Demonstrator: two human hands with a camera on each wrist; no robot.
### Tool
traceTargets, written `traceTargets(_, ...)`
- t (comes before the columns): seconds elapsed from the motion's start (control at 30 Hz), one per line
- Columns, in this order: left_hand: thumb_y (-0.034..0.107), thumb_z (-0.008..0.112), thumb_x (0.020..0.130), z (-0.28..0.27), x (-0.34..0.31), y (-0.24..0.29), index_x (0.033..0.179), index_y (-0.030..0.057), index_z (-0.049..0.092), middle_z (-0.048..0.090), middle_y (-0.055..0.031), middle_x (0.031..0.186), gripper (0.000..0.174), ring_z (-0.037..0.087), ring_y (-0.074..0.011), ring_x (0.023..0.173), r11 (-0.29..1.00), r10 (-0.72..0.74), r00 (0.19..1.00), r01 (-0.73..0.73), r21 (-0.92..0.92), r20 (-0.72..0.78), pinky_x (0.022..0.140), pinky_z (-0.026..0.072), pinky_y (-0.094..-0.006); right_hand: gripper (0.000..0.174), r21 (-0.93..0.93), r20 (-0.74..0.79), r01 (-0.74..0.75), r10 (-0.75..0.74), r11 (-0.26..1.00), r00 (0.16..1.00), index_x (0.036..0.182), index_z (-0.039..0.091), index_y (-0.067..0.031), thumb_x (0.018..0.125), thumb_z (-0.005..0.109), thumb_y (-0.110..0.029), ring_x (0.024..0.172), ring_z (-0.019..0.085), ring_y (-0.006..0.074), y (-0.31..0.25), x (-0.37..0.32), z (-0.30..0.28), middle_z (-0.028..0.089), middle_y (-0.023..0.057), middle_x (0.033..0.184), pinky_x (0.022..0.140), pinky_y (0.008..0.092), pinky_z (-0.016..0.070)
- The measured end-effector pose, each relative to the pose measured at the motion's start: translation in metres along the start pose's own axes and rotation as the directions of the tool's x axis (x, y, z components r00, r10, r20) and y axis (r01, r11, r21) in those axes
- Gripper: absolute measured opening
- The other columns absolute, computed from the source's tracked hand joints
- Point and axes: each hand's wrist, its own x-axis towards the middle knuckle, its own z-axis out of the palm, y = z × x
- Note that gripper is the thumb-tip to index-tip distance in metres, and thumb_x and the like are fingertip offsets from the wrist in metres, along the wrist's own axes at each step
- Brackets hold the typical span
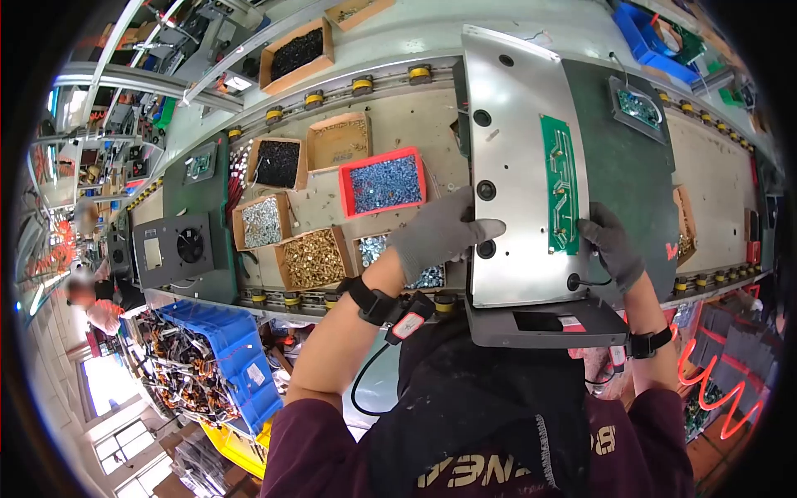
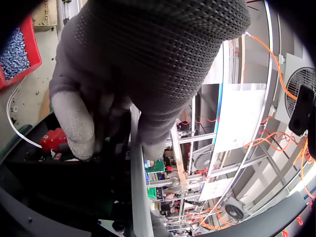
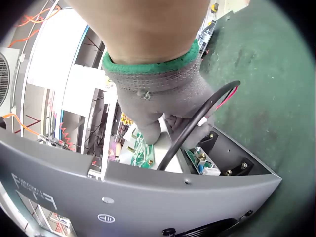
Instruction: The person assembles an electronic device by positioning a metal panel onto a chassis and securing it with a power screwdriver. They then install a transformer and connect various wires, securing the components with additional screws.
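Observation:
A long silvery metal panel (image 1: 519,158) stands in front of the person, with a green circuit board (image 1: 561,187) along its right part. My gloved left hand (image 1: 440,231) grips the panel's left edge, thumb on its face; other fingers are hidden behind. In the left wrist view, a red connector (image 2: 53,140) shows near its fingers. The gloved right hand (image 1: 613,247) holds the opposite edge beside the board's lower end, thumb on the face side. A dark grey housing (image 1: 544,329) adjoins the panel's near end. In the right wrist view, a black cable (image 3: 190,129) loops past the right hand.
To the left are a red tray (image 1: 343,192) of bluish screws and cardboard boxes of brass (image 1: 314,259) and black fasteners. A grey unit with a fan (image 1: 190,246) stands farther left. A green mat (image 1: 631,178) lies to the right; a blue crate (image 1: 253,365) of parts stands below.

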Motion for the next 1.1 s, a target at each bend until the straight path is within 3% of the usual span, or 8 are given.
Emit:
traceTargets(0.07, 0.036, 0.070, 0.083, -0.002, 0.000, 0.004, 0.112, 0.0002, 0.054, 0.058, -0.0035, 0.074, 0.049, 0.053, -0.0072, 0.057, 0.985, -0.110, 0.992, 0.117, 0.127, -0.065, 0.050, 0.0438, -0.0215, 0.037, -0.040, -0.062, 0.018, -0.020, 0.999, 0.998, 0.112, 0.055, -0.0002, 0.085, 0.062, -0.024, 0.074, 0.050, 0.0067, -0.002, -0.003, 0.000, 0.059, 0.0009, 0.087, 0.065, 0.0228, 0.0396)
traceTargets(0.2, 0.035, 0.072, 0.081, -0.017, -0.001, -0.023, 0.114, -0.0001, 0.053, 0.065, -0.0087, 0.083, 0.052, 0.063, -0.0166, 0.075, 0.905, 0.128, 0.974, -0.038, 0.424, -0.186, 0.068, 0.0510, -0.0277, 0.032, 0.127, -0.113, 0.242, -0.228, 0.962, 0.967, 0.111, 0.055, -0.0001, 0.084, 0.060, -0.016, 0.077, 0.051, 0.0065, -0.021, -0.019, 0.016, 0.059, 0.0006, 0.087, 0.067, 0.0215, 0.0401)
traceTargets(0.23, 0.028, 0.070, 0.083, -0.021, -0.003, -0.022, 0.121, 0.0008, 0.052, 0.066, -0.0102, 0.098, 0.050, 0.063, -0.0189, 0.093, 0.925, 0.065, 0.988, -0.006, 0.380, -0.143, 0.080, 0.0502, -0.0304, 0.032, 0.123, -0.108, 0.246, -0.233, 0.962, 0.966, 0.111, 0.055, -0.0001, 0.084, 0.060, -0.016, 0.077, 0.051, 0.0065, -0.023, -0.016, 0.015, 0.059, 0.0006, 0.087, 0.067, 0.0215, 0.0401)
traceTargets(0.43, 0.016, 0.064, 0.087, -0.028, 0.015, -0.052, 0.130, -0.0019, 0.046, 0.059, -0.0113, 0.120, 0.050, 0.055, -0.0169, 0.109, 0.967, 0.239, 0.969, -0.230, -0.109, 0.070, 0.093, 0.0445, -0.0307, 0.040, 0.130, 0.064, 0.112, -0.121, 0.985, 0.991, 0.123, 0.050, 0.0016, 0.086, 0.059, -0.010, 0.090, 0.056, 0.0122, -0.015, 0.003, 0.022, 0.062, 0.0074, 0.105, 0.080, 0.0277, 0.0448)
traceTargets(0.7, 0.020, 0.068, 0.085, -0.028, 0.014, -0.049, 0.126, -0.0024, 0.047, 0.062, -0.0112, 0.111, 0.051, 0.059, -0.0168, 0.100, 0.930, 0.306, 0.950, -0.288, -0.228, 0.051, 0.086, 0.0478, -0.0302, 0.048, 0.267, 0.090, 0.153, -0.183, 0.952, 0.979, 0.129, 0.044, 0.0053, 0.088, 0.060, -0.015, 0.108, 0.054, 0.0163, -0.001, 0.007, 0.025, 0.057, 0.0112, 0.119, 0.094, 0.0300, 0.0409)
traceTargets(0.8, 0.025, 0.069, 0.084, -0.018, 0.010, -0.044, 0.122, -0.0020, 0.048, 0.064, -0.0127, 0.103, 0.051, 0.061, -0.0172, 0.093, 0.961, 0.276, 0.961, -0.274, 0.045, -0.037, 0.080, 0.0496, -0.0308, 0.053, 0.294, 0.119, 0.107, -0.147, 0.950, 0.982, 0.131, 0.043, 0.0053, 0.089, 0.061, -0.021, 0.110, 0.053, 0.0171, 0.015, 0.004, 0.021, 0.057, 0.0107, 0.121, 0.098, 0.0311, 0.0381)
traceTargets(0.9, 0.036, 0.069, 0.084, -0.010, 0.008, -0.035, 0.117, -0.0022, 0.050, 0.064, -0.0145, 0.091, 0.054, 0.062, -0.0198, 0.082, 0.974, 0.228, 0.970, -0.227, 0.021, -0.083, 0.073, 0.0489, -0.0316, 0.041, 0.088, 0.038, 0.062, -0.066, 0.994, 0.997, 0.116, 0.052, 0.0000, 0.089, 0.059, -0.030, 0.081, 0.055, 0.0086, 0.026, -0.002, 0.011, 0.061, 0.0020, 0.096, 0.069, 0.0224, 0.0426)
traceTargets(1.1, 0.043, 0.068, 0.081, -0.005, 0.014, -0.021, 0.120, -0.0014, 0.050, 0.065, -0.0149, 0.098, 0.062, 0.063, -0.0225, 0.083, 0.976, 0.141, 0.986, -0.125, 0.180, -0.085, 0.074, 0.0502, -0.0322, 0.041, -0.112, 0.008, 0.109, -0.109, 0.988, 0.994, 0.112, 0.053, -0.0026, 0.088, 0.061, -0.035, 0.068, 0.050, 0.0054, 0.019, -0.003, 0.000, 0.059, -0.0002, 0.084, 0.057, 0.0213, 0.0380)
